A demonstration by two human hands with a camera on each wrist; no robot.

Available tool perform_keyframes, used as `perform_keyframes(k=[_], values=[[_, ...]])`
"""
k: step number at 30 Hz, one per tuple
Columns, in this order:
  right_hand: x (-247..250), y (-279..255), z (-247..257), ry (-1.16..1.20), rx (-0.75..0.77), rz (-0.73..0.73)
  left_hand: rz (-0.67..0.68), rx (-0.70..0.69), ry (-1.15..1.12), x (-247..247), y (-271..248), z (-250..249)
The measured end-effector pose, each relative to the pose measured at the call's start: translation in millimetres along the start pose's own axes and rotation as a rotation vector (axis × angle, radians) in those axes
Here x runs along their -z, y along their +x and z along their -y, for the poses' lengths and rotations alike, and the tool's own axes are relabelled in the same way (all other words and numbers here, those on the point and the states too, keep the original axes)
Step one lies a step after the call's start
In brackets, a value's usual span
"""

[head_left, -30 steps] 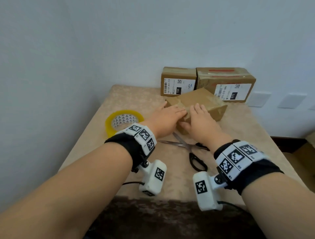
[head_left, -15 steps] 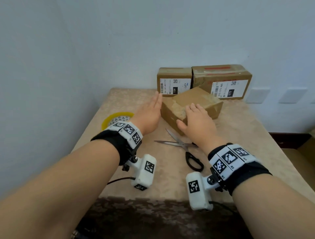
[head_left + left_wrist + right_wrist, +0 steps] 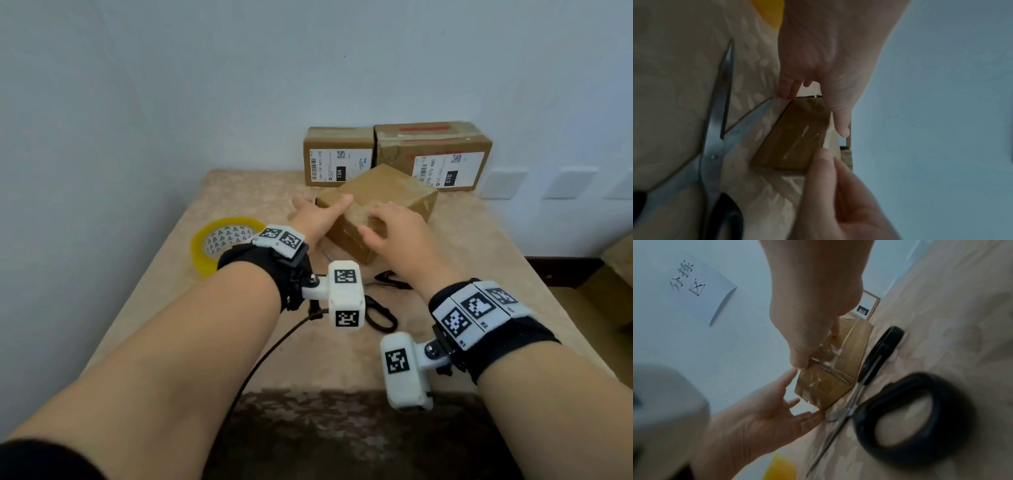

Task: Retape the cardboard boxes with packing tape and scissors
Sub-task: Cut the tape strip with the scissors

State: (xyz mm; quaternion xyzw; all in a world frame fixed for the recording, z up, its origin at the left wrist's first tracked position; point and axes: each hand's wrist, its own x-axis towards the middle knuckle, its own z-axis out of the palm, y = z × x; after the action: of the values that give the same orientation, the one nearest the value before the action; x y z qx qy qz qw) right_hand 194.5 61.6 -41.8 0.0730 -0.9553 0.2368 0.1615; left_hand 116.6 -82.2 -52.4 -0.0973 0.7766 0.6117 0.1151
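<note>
A small brown cardboard box [image 3: 383,192] with clear tape over its seams lies skewed on the beige table [image 3: 239,192]. My left hand [image 3: 315,219] is open at the box's left end, thumb along the top edge and fingers down its far side. My right hand [image 3: 397,233] rests on the box top, thumb against the near face. In the left wrist view the taped near face of the box [image 3: 795,138] sits between both hands. Black-handled scissors [image 3: 380,313] lie open just in front of the box. A yellow tape roll [image 3: 202,253] lies to the left.
Two labelled cardboard boxes [image 3: 337,156] [image 3: 435,154] stand against the wall at the table's back edge. A white paper sign [image 3: 694,285] hangs on the wall. The table's front edge is near my wrists. Bare tabletop shows to the right of the small box.
My left hand went from lying flat against the box's left side to straddling its left end, thumb on top. The box now sits nearer the scissors. My right hand stayed on top.
</note>
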Motion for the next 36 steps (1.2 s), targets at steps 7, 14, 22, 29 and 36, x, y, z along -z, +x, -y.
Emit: perform_keyframes(k=[7, 14, 22, 29, 36], values=[[9, -4, -17, 0.168, -0.021, -0.01, 0.137, -0.007, -0.052, 8, -17, 1], [15, 1, -9, 0.464, -0.125, 0.054, 0.084, -0.331, -0.184, 18, -43, -10], [10, 10, 18, 0.837, -0.275, -0.035, -0.023, -0.599, 0.007, 23, -65, -20], [-3, 21, 15, 0.667, -0.139, -0.14, 0.144, -0.565, 0.158, 26, -53, -19], [6, 18, 19, 0.544, 0.069, -0.079, -0.01, -0.591, 0.217, 24, -48, -15]])
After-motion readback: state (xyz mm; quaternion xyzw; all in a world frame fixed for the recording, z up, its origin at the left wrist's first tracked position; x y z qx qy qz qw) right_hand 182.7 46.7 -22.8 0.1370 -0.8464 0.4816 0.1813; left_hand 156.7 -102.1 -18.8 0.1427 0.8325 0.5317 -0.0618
